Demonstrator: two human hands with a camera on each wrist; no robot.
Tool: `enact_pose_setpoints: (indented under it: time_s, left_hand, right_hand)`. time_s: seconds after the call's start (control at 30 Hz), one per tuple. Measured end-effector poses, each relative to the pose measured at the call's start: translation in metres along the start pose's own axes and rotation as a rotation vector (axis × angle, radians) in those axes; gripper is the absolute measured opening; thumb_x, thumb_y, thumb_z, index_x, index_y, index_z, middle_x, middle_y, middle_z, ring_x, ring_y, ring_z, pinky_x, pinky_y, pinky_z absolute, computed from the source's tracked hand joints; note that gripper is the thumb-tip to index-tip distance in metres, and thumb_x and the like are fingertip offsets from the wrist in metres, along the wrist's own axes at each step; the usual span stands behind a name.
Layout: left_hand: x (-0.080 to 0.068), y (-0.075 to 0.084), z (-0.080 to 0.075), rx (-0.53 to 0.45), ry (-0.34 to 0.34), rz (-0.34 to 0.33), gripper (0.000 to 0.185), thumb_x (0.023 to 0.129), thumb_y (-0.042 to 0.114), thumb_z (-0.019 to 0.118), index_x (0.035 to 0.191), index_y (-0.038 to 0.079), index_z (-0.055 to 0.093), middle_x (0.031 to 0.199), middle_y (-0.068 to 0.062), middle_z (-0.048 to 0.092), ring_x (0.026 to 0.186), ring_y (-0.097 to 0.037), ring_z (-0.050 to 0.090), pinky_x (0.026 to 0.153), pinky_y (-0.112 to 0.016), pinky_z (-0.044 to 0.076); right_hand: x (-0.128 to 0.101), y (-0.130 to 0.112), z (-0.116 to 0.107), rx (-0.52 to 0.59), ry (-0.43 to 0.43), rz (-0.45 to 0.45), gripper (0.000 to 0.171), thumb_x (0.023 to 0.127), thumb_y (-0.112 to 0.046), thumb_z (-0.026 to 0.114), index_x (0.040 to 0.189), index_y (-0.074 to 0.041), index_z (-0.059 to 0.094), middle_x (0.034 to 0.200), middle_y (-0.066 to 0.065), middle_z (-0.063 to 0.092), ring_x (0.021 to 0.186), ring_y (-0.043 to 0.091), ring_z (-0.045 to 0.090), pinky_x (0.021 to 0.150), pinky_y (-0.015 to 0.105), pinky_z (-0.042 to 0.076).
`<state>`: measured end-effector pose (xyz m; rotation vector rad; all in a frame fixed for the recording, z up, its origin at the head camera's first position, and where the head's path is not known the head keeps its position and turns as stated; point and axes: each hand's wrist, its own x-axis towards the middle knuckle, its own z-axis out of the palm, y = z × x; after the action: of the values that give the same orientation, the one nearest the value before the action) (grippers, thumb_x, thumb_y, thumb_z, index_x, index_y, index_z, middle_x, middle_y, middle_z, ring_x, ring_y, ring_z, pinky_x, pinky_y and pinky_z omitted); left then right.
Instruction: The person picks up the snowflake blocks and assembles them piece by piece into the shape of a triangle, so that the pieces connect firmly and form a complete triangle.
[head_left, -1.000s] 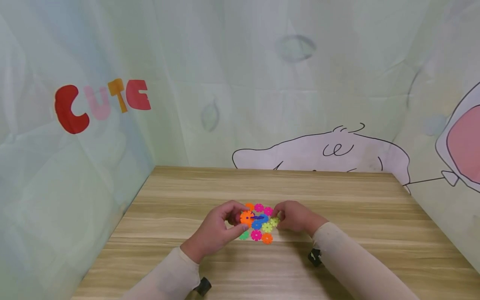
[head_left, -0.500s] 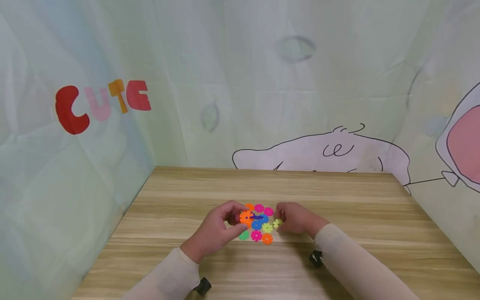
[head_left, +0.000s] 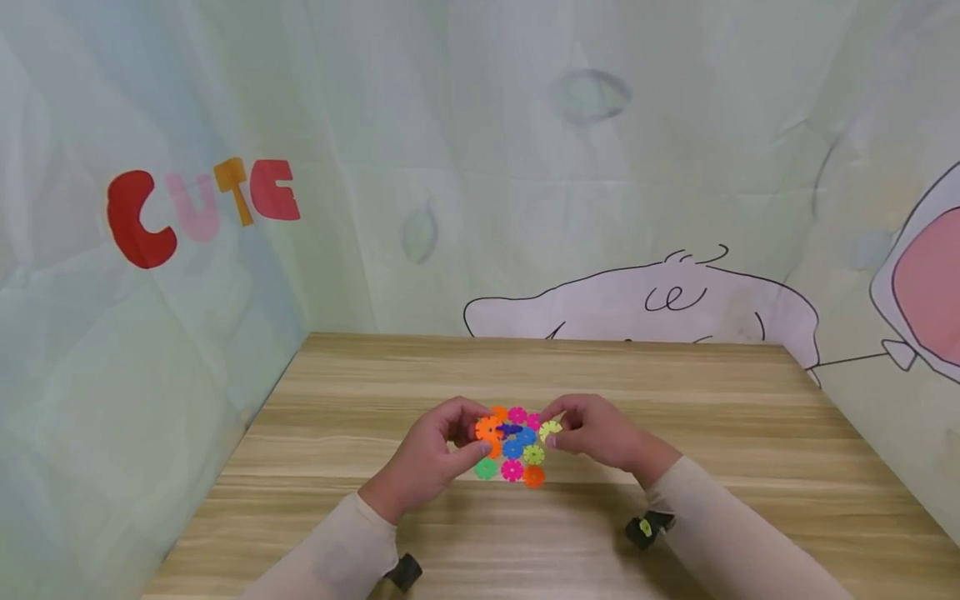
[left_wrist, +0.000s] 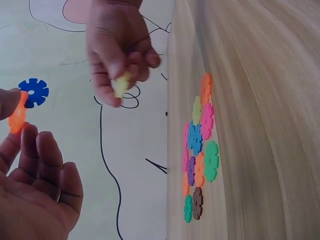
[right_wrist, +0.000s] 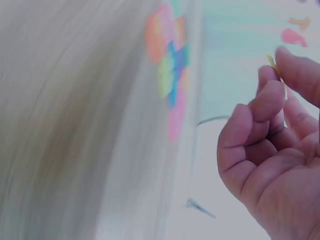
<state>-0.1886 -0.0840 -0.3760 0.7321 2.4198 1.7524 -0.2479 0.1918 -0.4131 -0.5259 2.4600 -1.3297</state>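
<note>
My left hand (head_left: 467,440) pinches an orange toothed disc (head_left: 489,430) with a blue disc (head_left: 511,430) slotted into it, held just above the table. In the left wrist view the same orange disc (left_wrist: 17,118) and blue disc (left_wrist: 34,92) stick up from my left hand's fingertips (left_wrist: 9,102). My right hand (head_left: 558,432) pinches a yellow-green disc (head_left: 551,428) in the air, close to the right of the blue one; the right wrist view shows that yellow-green disc (right_wrist: 278,76) edge-on between thumb and finger. A flat cluster of several coloured discs (head_left: 519,463) lies on the wooden table (head_left: 675,400) beneath both hands.
Pale printed cloth walls stand close on the left, back and right, with red and orange letters (head_left: 198,208) on the left one. Bare wood stretches around the cluster on every side. A black wrist mount (head_left: 647,527) sits under my right forearm.
My right hand has lifted the yellow-green disc off the table and brought it up toward the blue disc. My left hand has stayed nearly still.
</note>
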Motion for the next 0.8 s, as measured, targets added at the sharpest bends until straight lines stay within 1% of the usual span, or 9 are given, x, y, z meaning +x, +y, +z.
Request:
enact_pose_setpoints:
  time_s: [0.17,0.23,0.33,0.43,0.5,0.57,0.67,0.7,0.8]
  left_hand:
    - [0.002,-0.003,-0.001,-0.028,-0.002,0.001,0.028,0.090,0.006,0.067,0.117,0.006,0.060,0.090,-0.006,0.057,0.084,-0.026,0.054,0.074,-0.029,0.050]
    - [0.002,-0.002,-0.001,-0.033,-0.001,-0.004,0.028,0.090,0.007,0.067,0.116,0.007,0.060,0.090,-0.006,0.057,0.084,-0.026,0.054,0.074,-0.028,0.050]
    - [0.002,0.000,0.000,-0.043,0.003,-0.015,0.028,0.090,0.008,0.067,0.116,0.005,0.060,0.090,-0.006,0.057,0.084,-0.026,0.054,0.075,-0.029,0.050]
    - [0.002,0.002,0.000,-0.048,0.011,-0.021,0.027,0.090,0.008,0.067,0.116,0.005,0.060,0.090,-0.007,0.058,0.084,-0.025,0.053,0.075,-0.029,0.050]
    - [0.004,-0.005,0.001,-0.051,0.016,-0.023,0.027,0.090,0.009,0.067,0.116,0.007,0.060,0.090,-0.006,0.058,0.084,-0.025,0.053,0.075,-0.029,0.050]
    - [0.004,-0.005,0.001,-0.047,0.019,-0.024,0.027,0.090,0.009,0.068,0.116,0.008,0.061,0.090,-0.006,0.058,0.084,-0.024,0.053,0.075,-0.028,0.050]
    - [0.004,-0.006,0.001,-0.050,0.009,-0.032,0.026,0.090,0.009,0.068,0.115,0.008,0.061,0.091,-0.006,0.059,0.084,-0.024,0.053,0.075,-0.028,0.050]
    - [0.003,-0.001,0.001,-0.047,0.005,-0.031,0.025,0.090,0.007,0.068,0.114,0.007,0.061,0.091,-0.006,0.059,0.084,-0.024,0.054,0.075,-0.027,0.050]
    - [0.004,-0.002,0.001,-0.047,-0.006,-0.030,0.024,0.089,0.007,0.068,0.112,0.007,0.061,0.092,-0.005,0.061,0.084,-0.024,0.054,0.075,-0.027,0.050]
  right_hand:
    - [-0.010,-0.021,-0.003,0.188,-0.017,-0.012,0.035,0.088,-0.016,0.071,0.121,-0.011,0.062,0.083,0.011,0.055,0.073,0.022,0.056,0.069,0.032,0.054]
    - [-0.014,-0.028,-0.003,0.241,-0.031,-0.024,0.037,0.088,-0.009,0.070,0.123,-0.008,0.061,0.089,0.014,0.057,0.080,0.026,0.059,0.076,0.036,0.056]
    - [-0.019,-0.036,-0.001,0.295,-0.053,-0.064,0.037,0.088,-0.003,0.067,0.124,-0.006,0.060,0.094,0.017,0.058,0.084,0.028,0.060,0.079,0.036,0.056]
    - [-0.022,-0.040,0.002,0.334,-0.069,-0.112,0.036,0.088,-0.004,0.068,0.123,-0.004,0.060,0.096,0.018,0.060,0.085,0.028,0.060,0.078,0.034,0.056]
    - [-0.023,-0.041,0.004,0.352,-0.076,-0.135,0.036,0.088,-0.007,0.069,0.123,-0.005,0.060,0.097,0.019,0.060,0.085,0.027,0.060,0.078,0.033,0.056]
    - [-0.023,-0.040,0.006,0.364,-0.081,-0.154,0.037,0.088,-0.008,0.069,0.123,-0.005,0.060,0.099,0.022,0.060,0.085,0.026,0.060,0.078,0.034,0.056]
    - [-0.023,-0.040,0.009,0.372,-0.083,-0.170,0.037,0.088,-0.008,0.069,0.124,-0.004,0.060,0.103,0.028,0.058,0.086,0.025,0.061,0.080,0.038,0.056]
    - [-0.024,-0.041,0.010,0.371,-0.083,-0.175,0.037,0.089,-0.008,0.069,0.124,-0.003,0.060,0.103,0.029,0.058,0.086,0.025,0.061,0.080,0.038,0.056]
    - [-0.025,-0.042,0.012,0.363,-0.078,-0.178,0.036,0.089,-0.008,0.068,0.123,-0.002,0.061,0.102,0.027,0.060,0.086,0.025,0.062,0.080,0.040,0.056]
